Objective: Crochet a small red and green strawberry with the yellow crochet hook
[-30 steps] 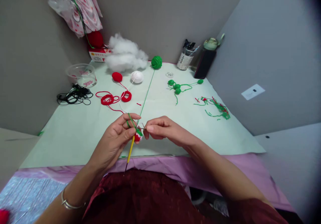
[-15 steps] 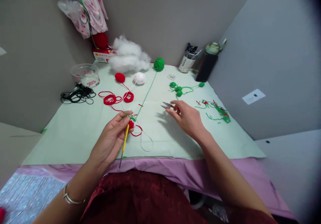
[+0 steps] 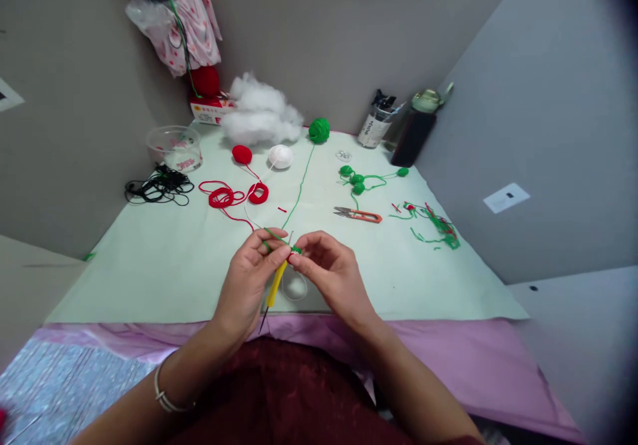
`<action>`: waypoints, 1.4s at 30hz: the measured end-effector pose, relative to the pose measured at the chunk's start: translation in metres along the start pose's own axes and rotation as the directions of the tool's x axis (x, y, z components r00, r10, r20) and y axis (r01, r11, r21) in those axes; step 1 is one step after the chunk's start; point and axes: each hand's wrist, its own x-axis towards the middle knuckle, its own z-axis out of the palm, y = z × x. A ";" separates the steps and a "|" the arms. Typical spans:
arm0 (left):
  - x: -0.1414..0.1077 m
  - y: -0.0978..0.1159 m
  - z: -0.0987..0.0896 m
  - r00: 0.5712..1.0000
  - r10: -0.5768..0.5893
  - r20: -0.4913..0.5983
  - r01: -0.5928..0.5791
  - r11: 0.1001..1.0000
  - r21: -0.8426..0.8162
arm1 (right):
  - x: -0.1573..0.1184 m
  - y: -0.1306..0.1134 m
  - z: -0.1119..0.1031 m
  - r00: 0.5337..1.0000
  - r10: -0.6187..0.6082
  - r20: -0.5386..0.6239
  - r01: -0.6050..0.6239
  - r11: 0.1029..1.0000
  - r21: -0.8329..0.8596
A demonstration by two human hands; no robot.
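Between my two hands is a small crocheted piece [image 3: 296,251] in green, white and red, mostly covered by fingers. My left hand [image 3: 252,266] pinches its left side, and green yarn runs over the fingers. A crochet hook with a yellow handle [image 3: 276,285] slants down from this hand, its metal end poking up beside the piece. My right hand [image 3: 331,269] has thumb and fingers closed on the piece's right side. Thread snips [image 3: 357,215] with orange handles lie on the table beyond the right hand. A green yarn strand leads back to a green ball [image 3: 319,130].
Red yarn [image 3: 242,155], a white yarn ball [image 3: 280,157], stuffing [image 3: 262,113] and black cord [image 3: 159,184] lie at the left and back. Small green pieces [image 3: 357,180] and yarn scraps [image 3: 441,226] are at the right. A pen cup [image 3: 374,128] and dark phone [image 3: 415,138] stand behind.
My right hand has put the snips down on the table and moved left to grip the crocheted piece. My left hand has shifted slightly right with the piece and the hook.
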 end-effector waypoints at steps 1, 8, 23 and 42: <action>0.000 0.000 -0.001 1.000 0.029 -0.001 -0.029 0.999 0.020 | 0.000 0.000 0.000 1.000 0.028 -0.004 -0.027 0.999 0.035; 0.003 -0.001 -0.002 0.995 -0.096 0.021 0.097 0.994 -0.056 | -0.019 0.019 0.006 0.843 -0.536 -0.036 0.430 0.714 -0.553; 0.001 -0.008 0.007 0.986 -0.164 0.031 0.167 0.973 -0.156 | -0.010 0.031 -0.007 0.534 -0.721 0.442 0.676 0.050 -0.735; -0.013 -0.006 0.001 0.986 -0.055 0.155 0.051 0.998 0.034 | -0.033 0.012 -0.005 0.758 -0.639 -0.128 0.555 0.736 -0.388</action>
